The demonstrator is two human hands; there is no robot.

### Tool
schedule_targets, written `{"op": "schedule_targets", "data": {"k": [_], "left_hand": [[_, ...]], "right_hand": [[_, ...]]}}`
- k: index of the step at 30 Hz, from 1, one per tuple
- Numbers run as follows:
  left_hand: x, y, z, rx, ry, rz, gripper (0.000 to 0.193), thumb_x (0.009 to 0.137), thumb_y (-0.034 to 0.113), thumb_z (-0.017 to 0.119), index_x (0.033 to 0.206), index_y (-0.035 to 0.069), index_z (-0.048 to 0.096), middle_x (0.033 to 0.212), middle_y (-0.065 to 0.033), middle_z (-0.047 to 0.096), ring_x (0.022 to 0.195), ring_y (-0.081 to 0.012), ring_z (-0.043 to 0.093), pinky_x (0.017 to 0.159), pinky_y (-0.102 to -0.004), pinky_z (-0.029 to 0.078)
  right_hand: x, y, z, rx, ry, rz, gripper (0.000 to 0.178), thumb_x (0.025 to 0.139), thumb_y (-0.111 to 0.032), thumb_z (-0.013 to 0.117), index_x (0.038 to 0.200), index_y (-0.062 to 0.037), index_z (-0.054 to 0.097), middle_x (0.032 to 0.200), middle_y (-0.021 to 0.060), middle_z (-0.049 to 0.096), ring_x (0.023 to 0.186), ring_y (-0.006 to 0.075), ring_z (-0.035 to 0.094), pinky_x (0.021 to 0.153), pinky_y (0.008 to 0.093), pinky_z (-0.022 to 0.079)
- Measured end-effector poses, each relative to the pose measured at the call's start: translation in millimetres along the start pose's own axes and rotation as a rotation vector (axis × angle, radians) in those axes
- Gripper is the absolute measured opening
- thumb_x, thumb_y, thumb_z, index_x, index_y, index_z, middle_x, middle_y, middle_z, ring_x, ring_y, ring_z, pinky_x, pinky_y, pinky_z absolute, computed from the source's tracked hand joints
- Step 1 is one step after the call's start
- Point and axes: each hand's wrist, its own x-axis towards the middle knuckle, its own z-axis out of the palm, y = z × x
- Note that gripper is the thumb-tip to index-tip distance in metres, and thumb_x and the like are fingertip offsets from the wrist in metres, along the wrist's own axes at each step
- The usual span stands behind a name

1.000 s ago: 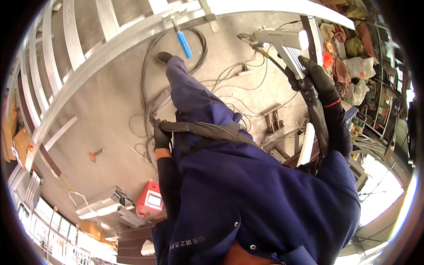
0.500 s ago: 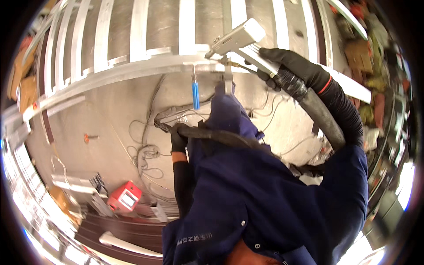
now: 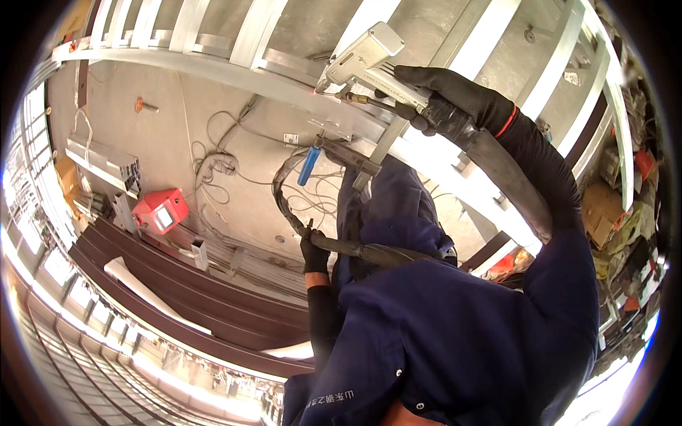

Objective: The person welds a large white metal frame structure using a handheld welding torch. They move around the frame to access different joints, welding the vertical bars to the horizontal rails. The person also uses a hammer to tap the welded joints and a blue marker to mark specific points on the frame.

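My right hand (image 3: 465, 103), in a black glove with a red cuff line, grips the handle of a handheld welding gun (image 3: 371, 51). The gun's tip meets the lower rail of a silver metal frame (image 3: 206, 69), or is very close to it; a small red glow shows there. A brass-ended feed tube runs beneath the gun head. Near my body, my gloved left hand (image 3: 316, 250) is closed around a thick black-wrapped hose (image 3: 369, 253). Between the hands, a bar clamp (image 3: 348, 154) with a blue handle sits at the rail.
Thin cables (image 3: 217, 167) lie coiled on the floor. To the left are a red box (image 3: 161, 210), an orange-headed piece (image 3: 140, 105) and silver profiles (image 3: 103, 167). Long brown profiles (image 3: 192, 302) lie lower left. Cardboard and clutter (image 3: 604, 209) fill the right side.
The view has turned, and the frame now slants down to the right. The gun tip has moved left along the rail, away from the clamp. Both hands keep their holds.
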Motion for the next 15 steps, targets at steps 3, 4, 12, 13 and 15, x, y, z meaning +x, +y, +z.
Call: {"op": "schedule_targets", "data": {"k": [3,4,12,13,15], "left_hand": [[-16.1,-24.6,16.4,-0.025,0.134,0.011,0.025,0.089,0.033,0.052,0.078,0.011,0.047,0.061,-0.0019,0.049,0.053,-0.0154,0.050,0.049,-0.0290,0.043],[-23.1,-30.2,19.1,-0.063,0.118,-0.006,0.024,0.090,0.031,0.051,0.079,0.010,0.047,0.061,-0.0024,0.049,0.054,-0.0158,0.051,0.050,-0.0286,0.044],[-33.5,-62.6,16.9,-0.109,0.101,0.075,0.021,0.092,0.026,0.049,0.082,0.008,0.048,0.065,-0.0030,0.050,0.057,-0.0159,0.053,0.053,-0.0280,0.046],[-33.5,-63.0,23.5,-0.128,0.115,0.102,0.021,0.092,0.026,0.048,0.082,0.008,0.048,0.065,-0.0030,0.050,0.057,-0.0159,0.053,0.053,-0.0277,0.046],[-34.2,-62.5,36.0,-0.163,0.126,0.117,0.018,0.091,0.024,0.049,0.082,0.008,0.049,0.064,-0.0024,0.050,0.056,-0.0154,0.053,0.052,-0.0271,0.046]], "right_hand": [[9.6,-9.8,-10.9,-0.007,-0.034,0.030,0.041,0.089,-0.041,0.053,0.104,-0.0027,0.058,0.065,0.0038,0.061,0.045,0.0086,0.054,0.038,0.0196,0.043],[10.9,-11.0,-12.3,0.001,-0.042,0.040,0.041,0.089,-0.041,0.054,0.103,-0.0026,0.058,0.065,0.0037,0.061,0.044,0.0086,0.054,0.038,0.0194,0.043],[15.5,-21.6,-16.3,-0.038,-0.070,0.060,0.041,0.087,-0.042,0.056,0.097,-0.0027,0.057,0.063,0.0041,0.059,0.043,0.0088,0.052,0.037,0.0196,0.041],[17.5,-22.3,-17.4,-0.045,-0.081,0.060,0.041,0.087,-0.043,0.056,0.097,-0.0025,0.057,0.064,0.0043,0.059,0.043,0.0090,0.052,0.037,0.0201,0.041],[20.1,-20.5,-18.8,-0.041,-0.092,0.051,0.042,0.087,-0.043,0.056,0.097,-0.0022,0.057,0.064,0.0045,0.059,0.044,0.0093,0.052,0.038,0.0210,0.040]]}}
